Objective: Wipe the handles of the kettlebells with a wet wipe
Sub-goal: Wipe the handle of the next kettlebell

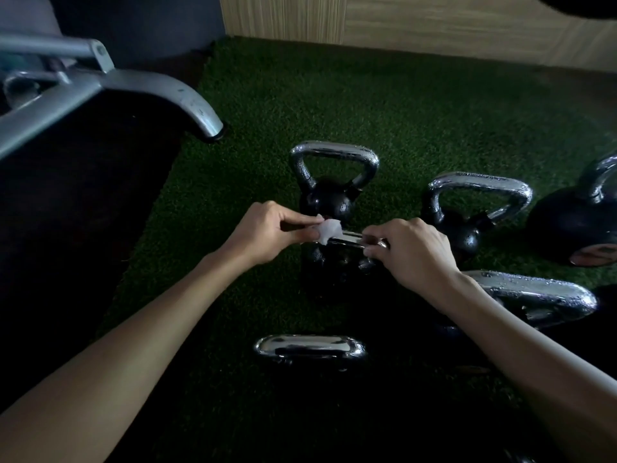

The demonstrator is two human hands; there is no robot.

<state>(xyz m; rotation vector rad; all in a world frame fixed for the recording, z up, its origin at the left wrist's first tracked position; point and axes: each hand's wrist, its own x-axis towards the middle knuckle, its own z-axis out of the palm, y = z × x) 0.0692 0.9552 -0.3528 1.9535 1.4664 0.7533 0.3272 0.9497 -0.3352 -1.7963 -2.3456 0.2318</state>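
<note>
**Wipe on the middle kettlebell handle**

Left hand pinches a white wet wipe in its fingers, pressed to the left end of a chrome handle. Right hand grips that handle's right end, fingers closed around it. This kettlebell stands on green turf, other kettlebells close around.

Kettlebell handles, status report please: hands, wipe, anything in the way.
Left hand pinching white wet wipe on chrome handle of middle black kettlebell. Right hand steadying its other end. Nothing in the way.
</note>
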